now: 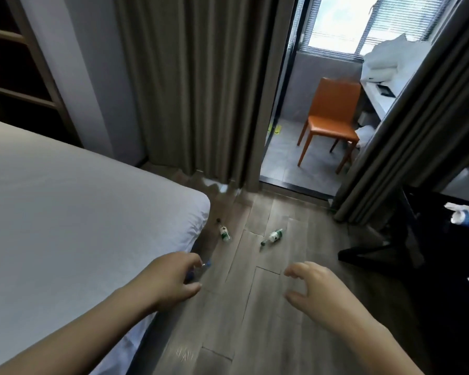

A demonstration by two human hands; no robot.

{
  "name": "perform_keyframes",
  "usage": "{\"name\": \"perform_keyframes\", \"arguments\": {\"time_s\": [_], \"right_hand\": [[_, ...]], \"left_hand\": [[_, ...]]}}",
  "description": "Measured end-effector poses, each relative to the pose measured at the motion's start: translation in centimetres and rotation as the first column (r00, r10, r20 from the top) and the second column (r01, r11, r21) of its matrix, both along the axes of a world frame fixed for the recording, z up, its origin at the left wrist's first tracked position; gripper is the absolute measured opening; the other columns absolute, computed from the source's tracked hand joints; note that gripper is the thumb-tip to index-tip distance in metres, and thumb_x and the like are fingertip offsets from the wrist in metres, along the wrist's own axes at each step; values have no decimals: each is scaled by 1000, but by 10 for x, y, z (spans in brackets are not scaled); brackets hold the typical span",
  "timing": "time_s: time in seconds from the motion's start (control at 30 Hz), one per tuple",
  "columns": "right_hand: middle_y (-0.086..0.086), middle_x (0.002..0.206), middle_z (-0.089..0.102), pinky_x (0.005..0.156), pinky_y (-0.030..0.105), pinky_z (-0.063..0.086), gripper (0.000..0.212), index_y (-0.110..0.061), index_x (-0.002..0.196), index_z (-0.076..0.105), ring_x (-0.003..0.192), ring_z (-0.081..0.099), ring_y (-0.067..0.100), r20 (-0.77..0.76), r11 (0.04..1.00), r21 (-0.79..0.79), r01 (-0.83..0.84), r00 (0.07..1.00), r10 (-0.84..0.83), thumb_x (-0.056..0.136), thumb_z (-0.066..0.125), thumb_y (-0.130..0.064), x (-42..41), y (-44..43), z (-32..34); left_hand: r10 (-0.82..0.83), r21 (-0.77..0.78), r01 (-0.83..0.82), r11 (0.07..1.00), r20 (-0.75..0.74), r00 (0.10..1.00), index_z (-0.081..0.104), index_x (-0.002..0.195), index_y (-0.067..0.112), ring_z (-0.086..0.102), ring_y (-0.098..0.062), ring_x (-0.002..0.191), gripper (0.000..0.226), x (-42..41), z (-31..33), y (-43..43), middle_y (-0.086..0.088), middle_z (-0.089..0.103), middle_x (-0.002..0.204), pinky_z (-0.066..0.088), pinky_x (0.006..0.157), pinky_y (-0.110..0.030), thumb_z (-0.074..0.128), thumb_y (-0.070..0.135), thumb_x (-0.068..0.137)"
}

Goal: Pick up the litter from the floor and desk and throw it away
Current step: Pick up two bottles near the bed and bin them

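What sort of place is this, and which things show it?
Probably a hotel bedroom: a white-sheeted bed, floor-length curtains, and an orange chair near the window.

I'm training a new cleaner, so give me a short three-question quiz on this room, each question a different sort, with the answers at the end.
1. True or false: the right hand is holding a cup.
2. How many green-labelled bottles lie on the wooden floor? A one, B two, C four.
3. Fill in: the chair beyond the curtains is coloured ____.
Key: 1 false; 2 B; 3 orange.
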State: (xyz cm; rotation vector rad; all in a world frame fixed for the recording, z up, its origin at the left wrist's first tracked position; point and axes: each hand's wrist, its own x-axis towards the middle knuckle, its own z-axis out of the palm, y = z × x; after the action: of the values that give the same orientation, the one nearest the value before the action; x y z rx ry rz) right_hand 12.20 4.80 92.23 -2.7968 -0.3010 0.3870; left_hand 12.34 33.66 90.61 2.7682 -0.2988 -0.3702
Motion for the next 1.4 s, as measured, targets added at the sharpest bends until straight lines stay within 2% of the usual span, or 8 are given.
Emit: {"name": "perform_keyframes", "arguments": {"time_s": [0.13,0.33,0.53,0.77,1.03,1.13,1.27,1.4], "right_hand": [[-13,118,55,91,18,40,39,-30,123,57,113,52,6,-43,1000,-6,28,999,-28,85,62,-39,65,12,-14],[-15,106,46,74,17,34,39,-32,124,56,106,53,7,-106,999,-40,3,994,-8,86,61,-41,176,9,-39],[-8,120,51,86,21,41,41,-27,127,54,110,53,10,-177,993,-27,-112,979,105,89,60,-40,318,4,-84],[-7,130,51,91,21,42,45,-26,132,50,114,53,11,-270,964,-29,-266,930,249,90,59,-40,467,3,-160],[3,125,54,86,27,43,47,-17,131,53,112,56,20,-327,969,-24,-248,918,227,89,62,-37,572,38,-319],[4,128,52,84,29,45,50,-17,133,51,110,57,22,-336,979,-23,-205,923,185,89,62,-38,595,54,-400],[7,130,48,84,30,46,53,-15,135,47,110,56,26,-376,979,-34,-199,910,172,89,62,-38,613,68,-518],[9,134,45,91,34,48,59,-17,142,39,114,53,28,-392,986,-30,-165,909,141,91,60,-36,622,76,-626]], "left_hand": [[-5,-11,5,1000,-30,1000,60,111,24,59,-13,96,31,74,-12,10,4,63,109,49,83,-30,61,41,84],[10,-19,-11,1000,-51,999,61,109,21,59,-14,96,30,178,-37,4,4,63,108,48,83,-30,60,38,84],[148,5,-149,989,-137,979,61,105,20,58,-14,95,29,280,-88,-6,4,62,107,48,83,-32,59,39,84],[363,40,-366,930,-269,892,58,111,25,58,-14,100,32,381,-171,-17,6,60,113,44,79,-26,60,39,83],[438,79,-444,893,-386,812,56,112,18,56,-19,99,36,461,-330,-4,-2,59,110,39,74,-27,60,39,83],[436,142,-418,897,-438,786,53,116,18,55,-22,104,44,483,-413,2,-3,56,113,45,81,-31,63,41,80],[432,189,-390,901,-465,773,53,112,20,55,-24,99,45,503,-531,5,-4,54,108,48,80,-34,65,42,75],[447,214,-394,894,-478,756,51,117,17,55,-29,103,55,513,-638,10,-7,52,112,48,86,-37,68,44,71]]}}
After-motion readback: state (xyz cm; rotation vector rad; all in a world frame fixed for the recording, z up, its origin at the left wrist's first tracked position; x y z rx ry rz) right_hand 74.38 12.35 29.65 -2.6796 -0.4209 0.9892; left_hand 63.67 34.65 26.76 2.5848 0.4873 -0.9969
